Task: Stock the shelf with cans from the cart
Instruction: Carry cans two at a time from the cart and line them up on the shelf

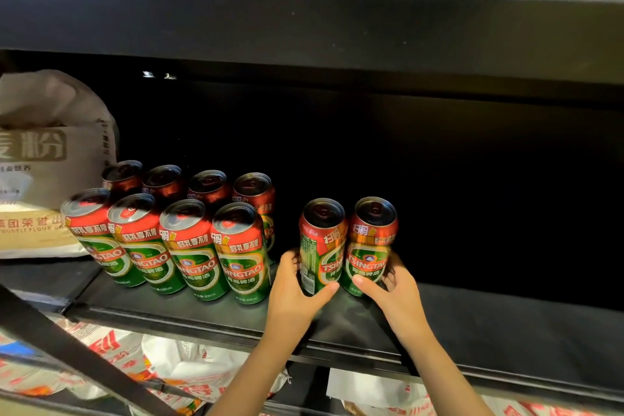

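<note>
Two cans set on the dark shelf (472, 321).
At five o'clock of the stocked rows (175, 230), the left hand (297, 294) gripped one can (320, 246), the right hand (395, 297) gripped its neighbour (369, 243).

A flat black metal shelf (489, 324) with a raised front lip carries the goods. At its nine o'clock side, eight tall green-and-red aluminium beer cans (189, 240) stand upright in two rows of four, each touching its neighbour. Toward three o'clock from them, a short gap away, two more green-and-red beer cans (347, 243) stand upright side by side, touching. At the far nine o'clock end rest beige paper flour sacks (44, 159), stacked.
</note>
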The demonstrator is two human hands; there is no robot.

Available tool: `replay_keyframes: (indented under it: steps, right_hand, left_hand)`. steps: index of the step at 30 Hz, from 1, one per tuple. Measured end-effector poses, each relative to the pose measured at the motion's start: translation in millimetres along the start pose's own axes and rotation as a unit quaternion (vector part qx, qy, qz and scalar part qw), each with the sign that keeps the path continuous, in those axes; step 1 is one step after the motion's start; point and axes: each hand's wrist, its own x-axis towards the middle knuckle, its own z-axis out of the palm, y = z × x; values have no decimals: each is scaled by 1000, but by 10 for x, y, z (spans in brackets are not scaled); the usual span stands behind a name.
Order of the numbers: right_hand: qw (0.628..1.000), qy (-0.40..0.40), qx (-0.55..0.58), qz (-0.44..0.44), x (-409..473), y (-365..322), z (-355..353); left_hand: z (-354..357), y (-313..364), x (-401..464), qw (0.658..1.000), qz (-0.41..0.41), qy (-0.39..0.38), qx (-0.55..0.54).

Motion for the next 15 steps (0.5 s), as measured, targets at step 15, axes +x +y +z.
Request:
replay_keyframes:
  steps: [15]
  right_hand:
    - [999, -9, -33, -11, 1, 23, 23]
  left_hand:
    - [-12, 5, -10, 999, 26, 16, 17]
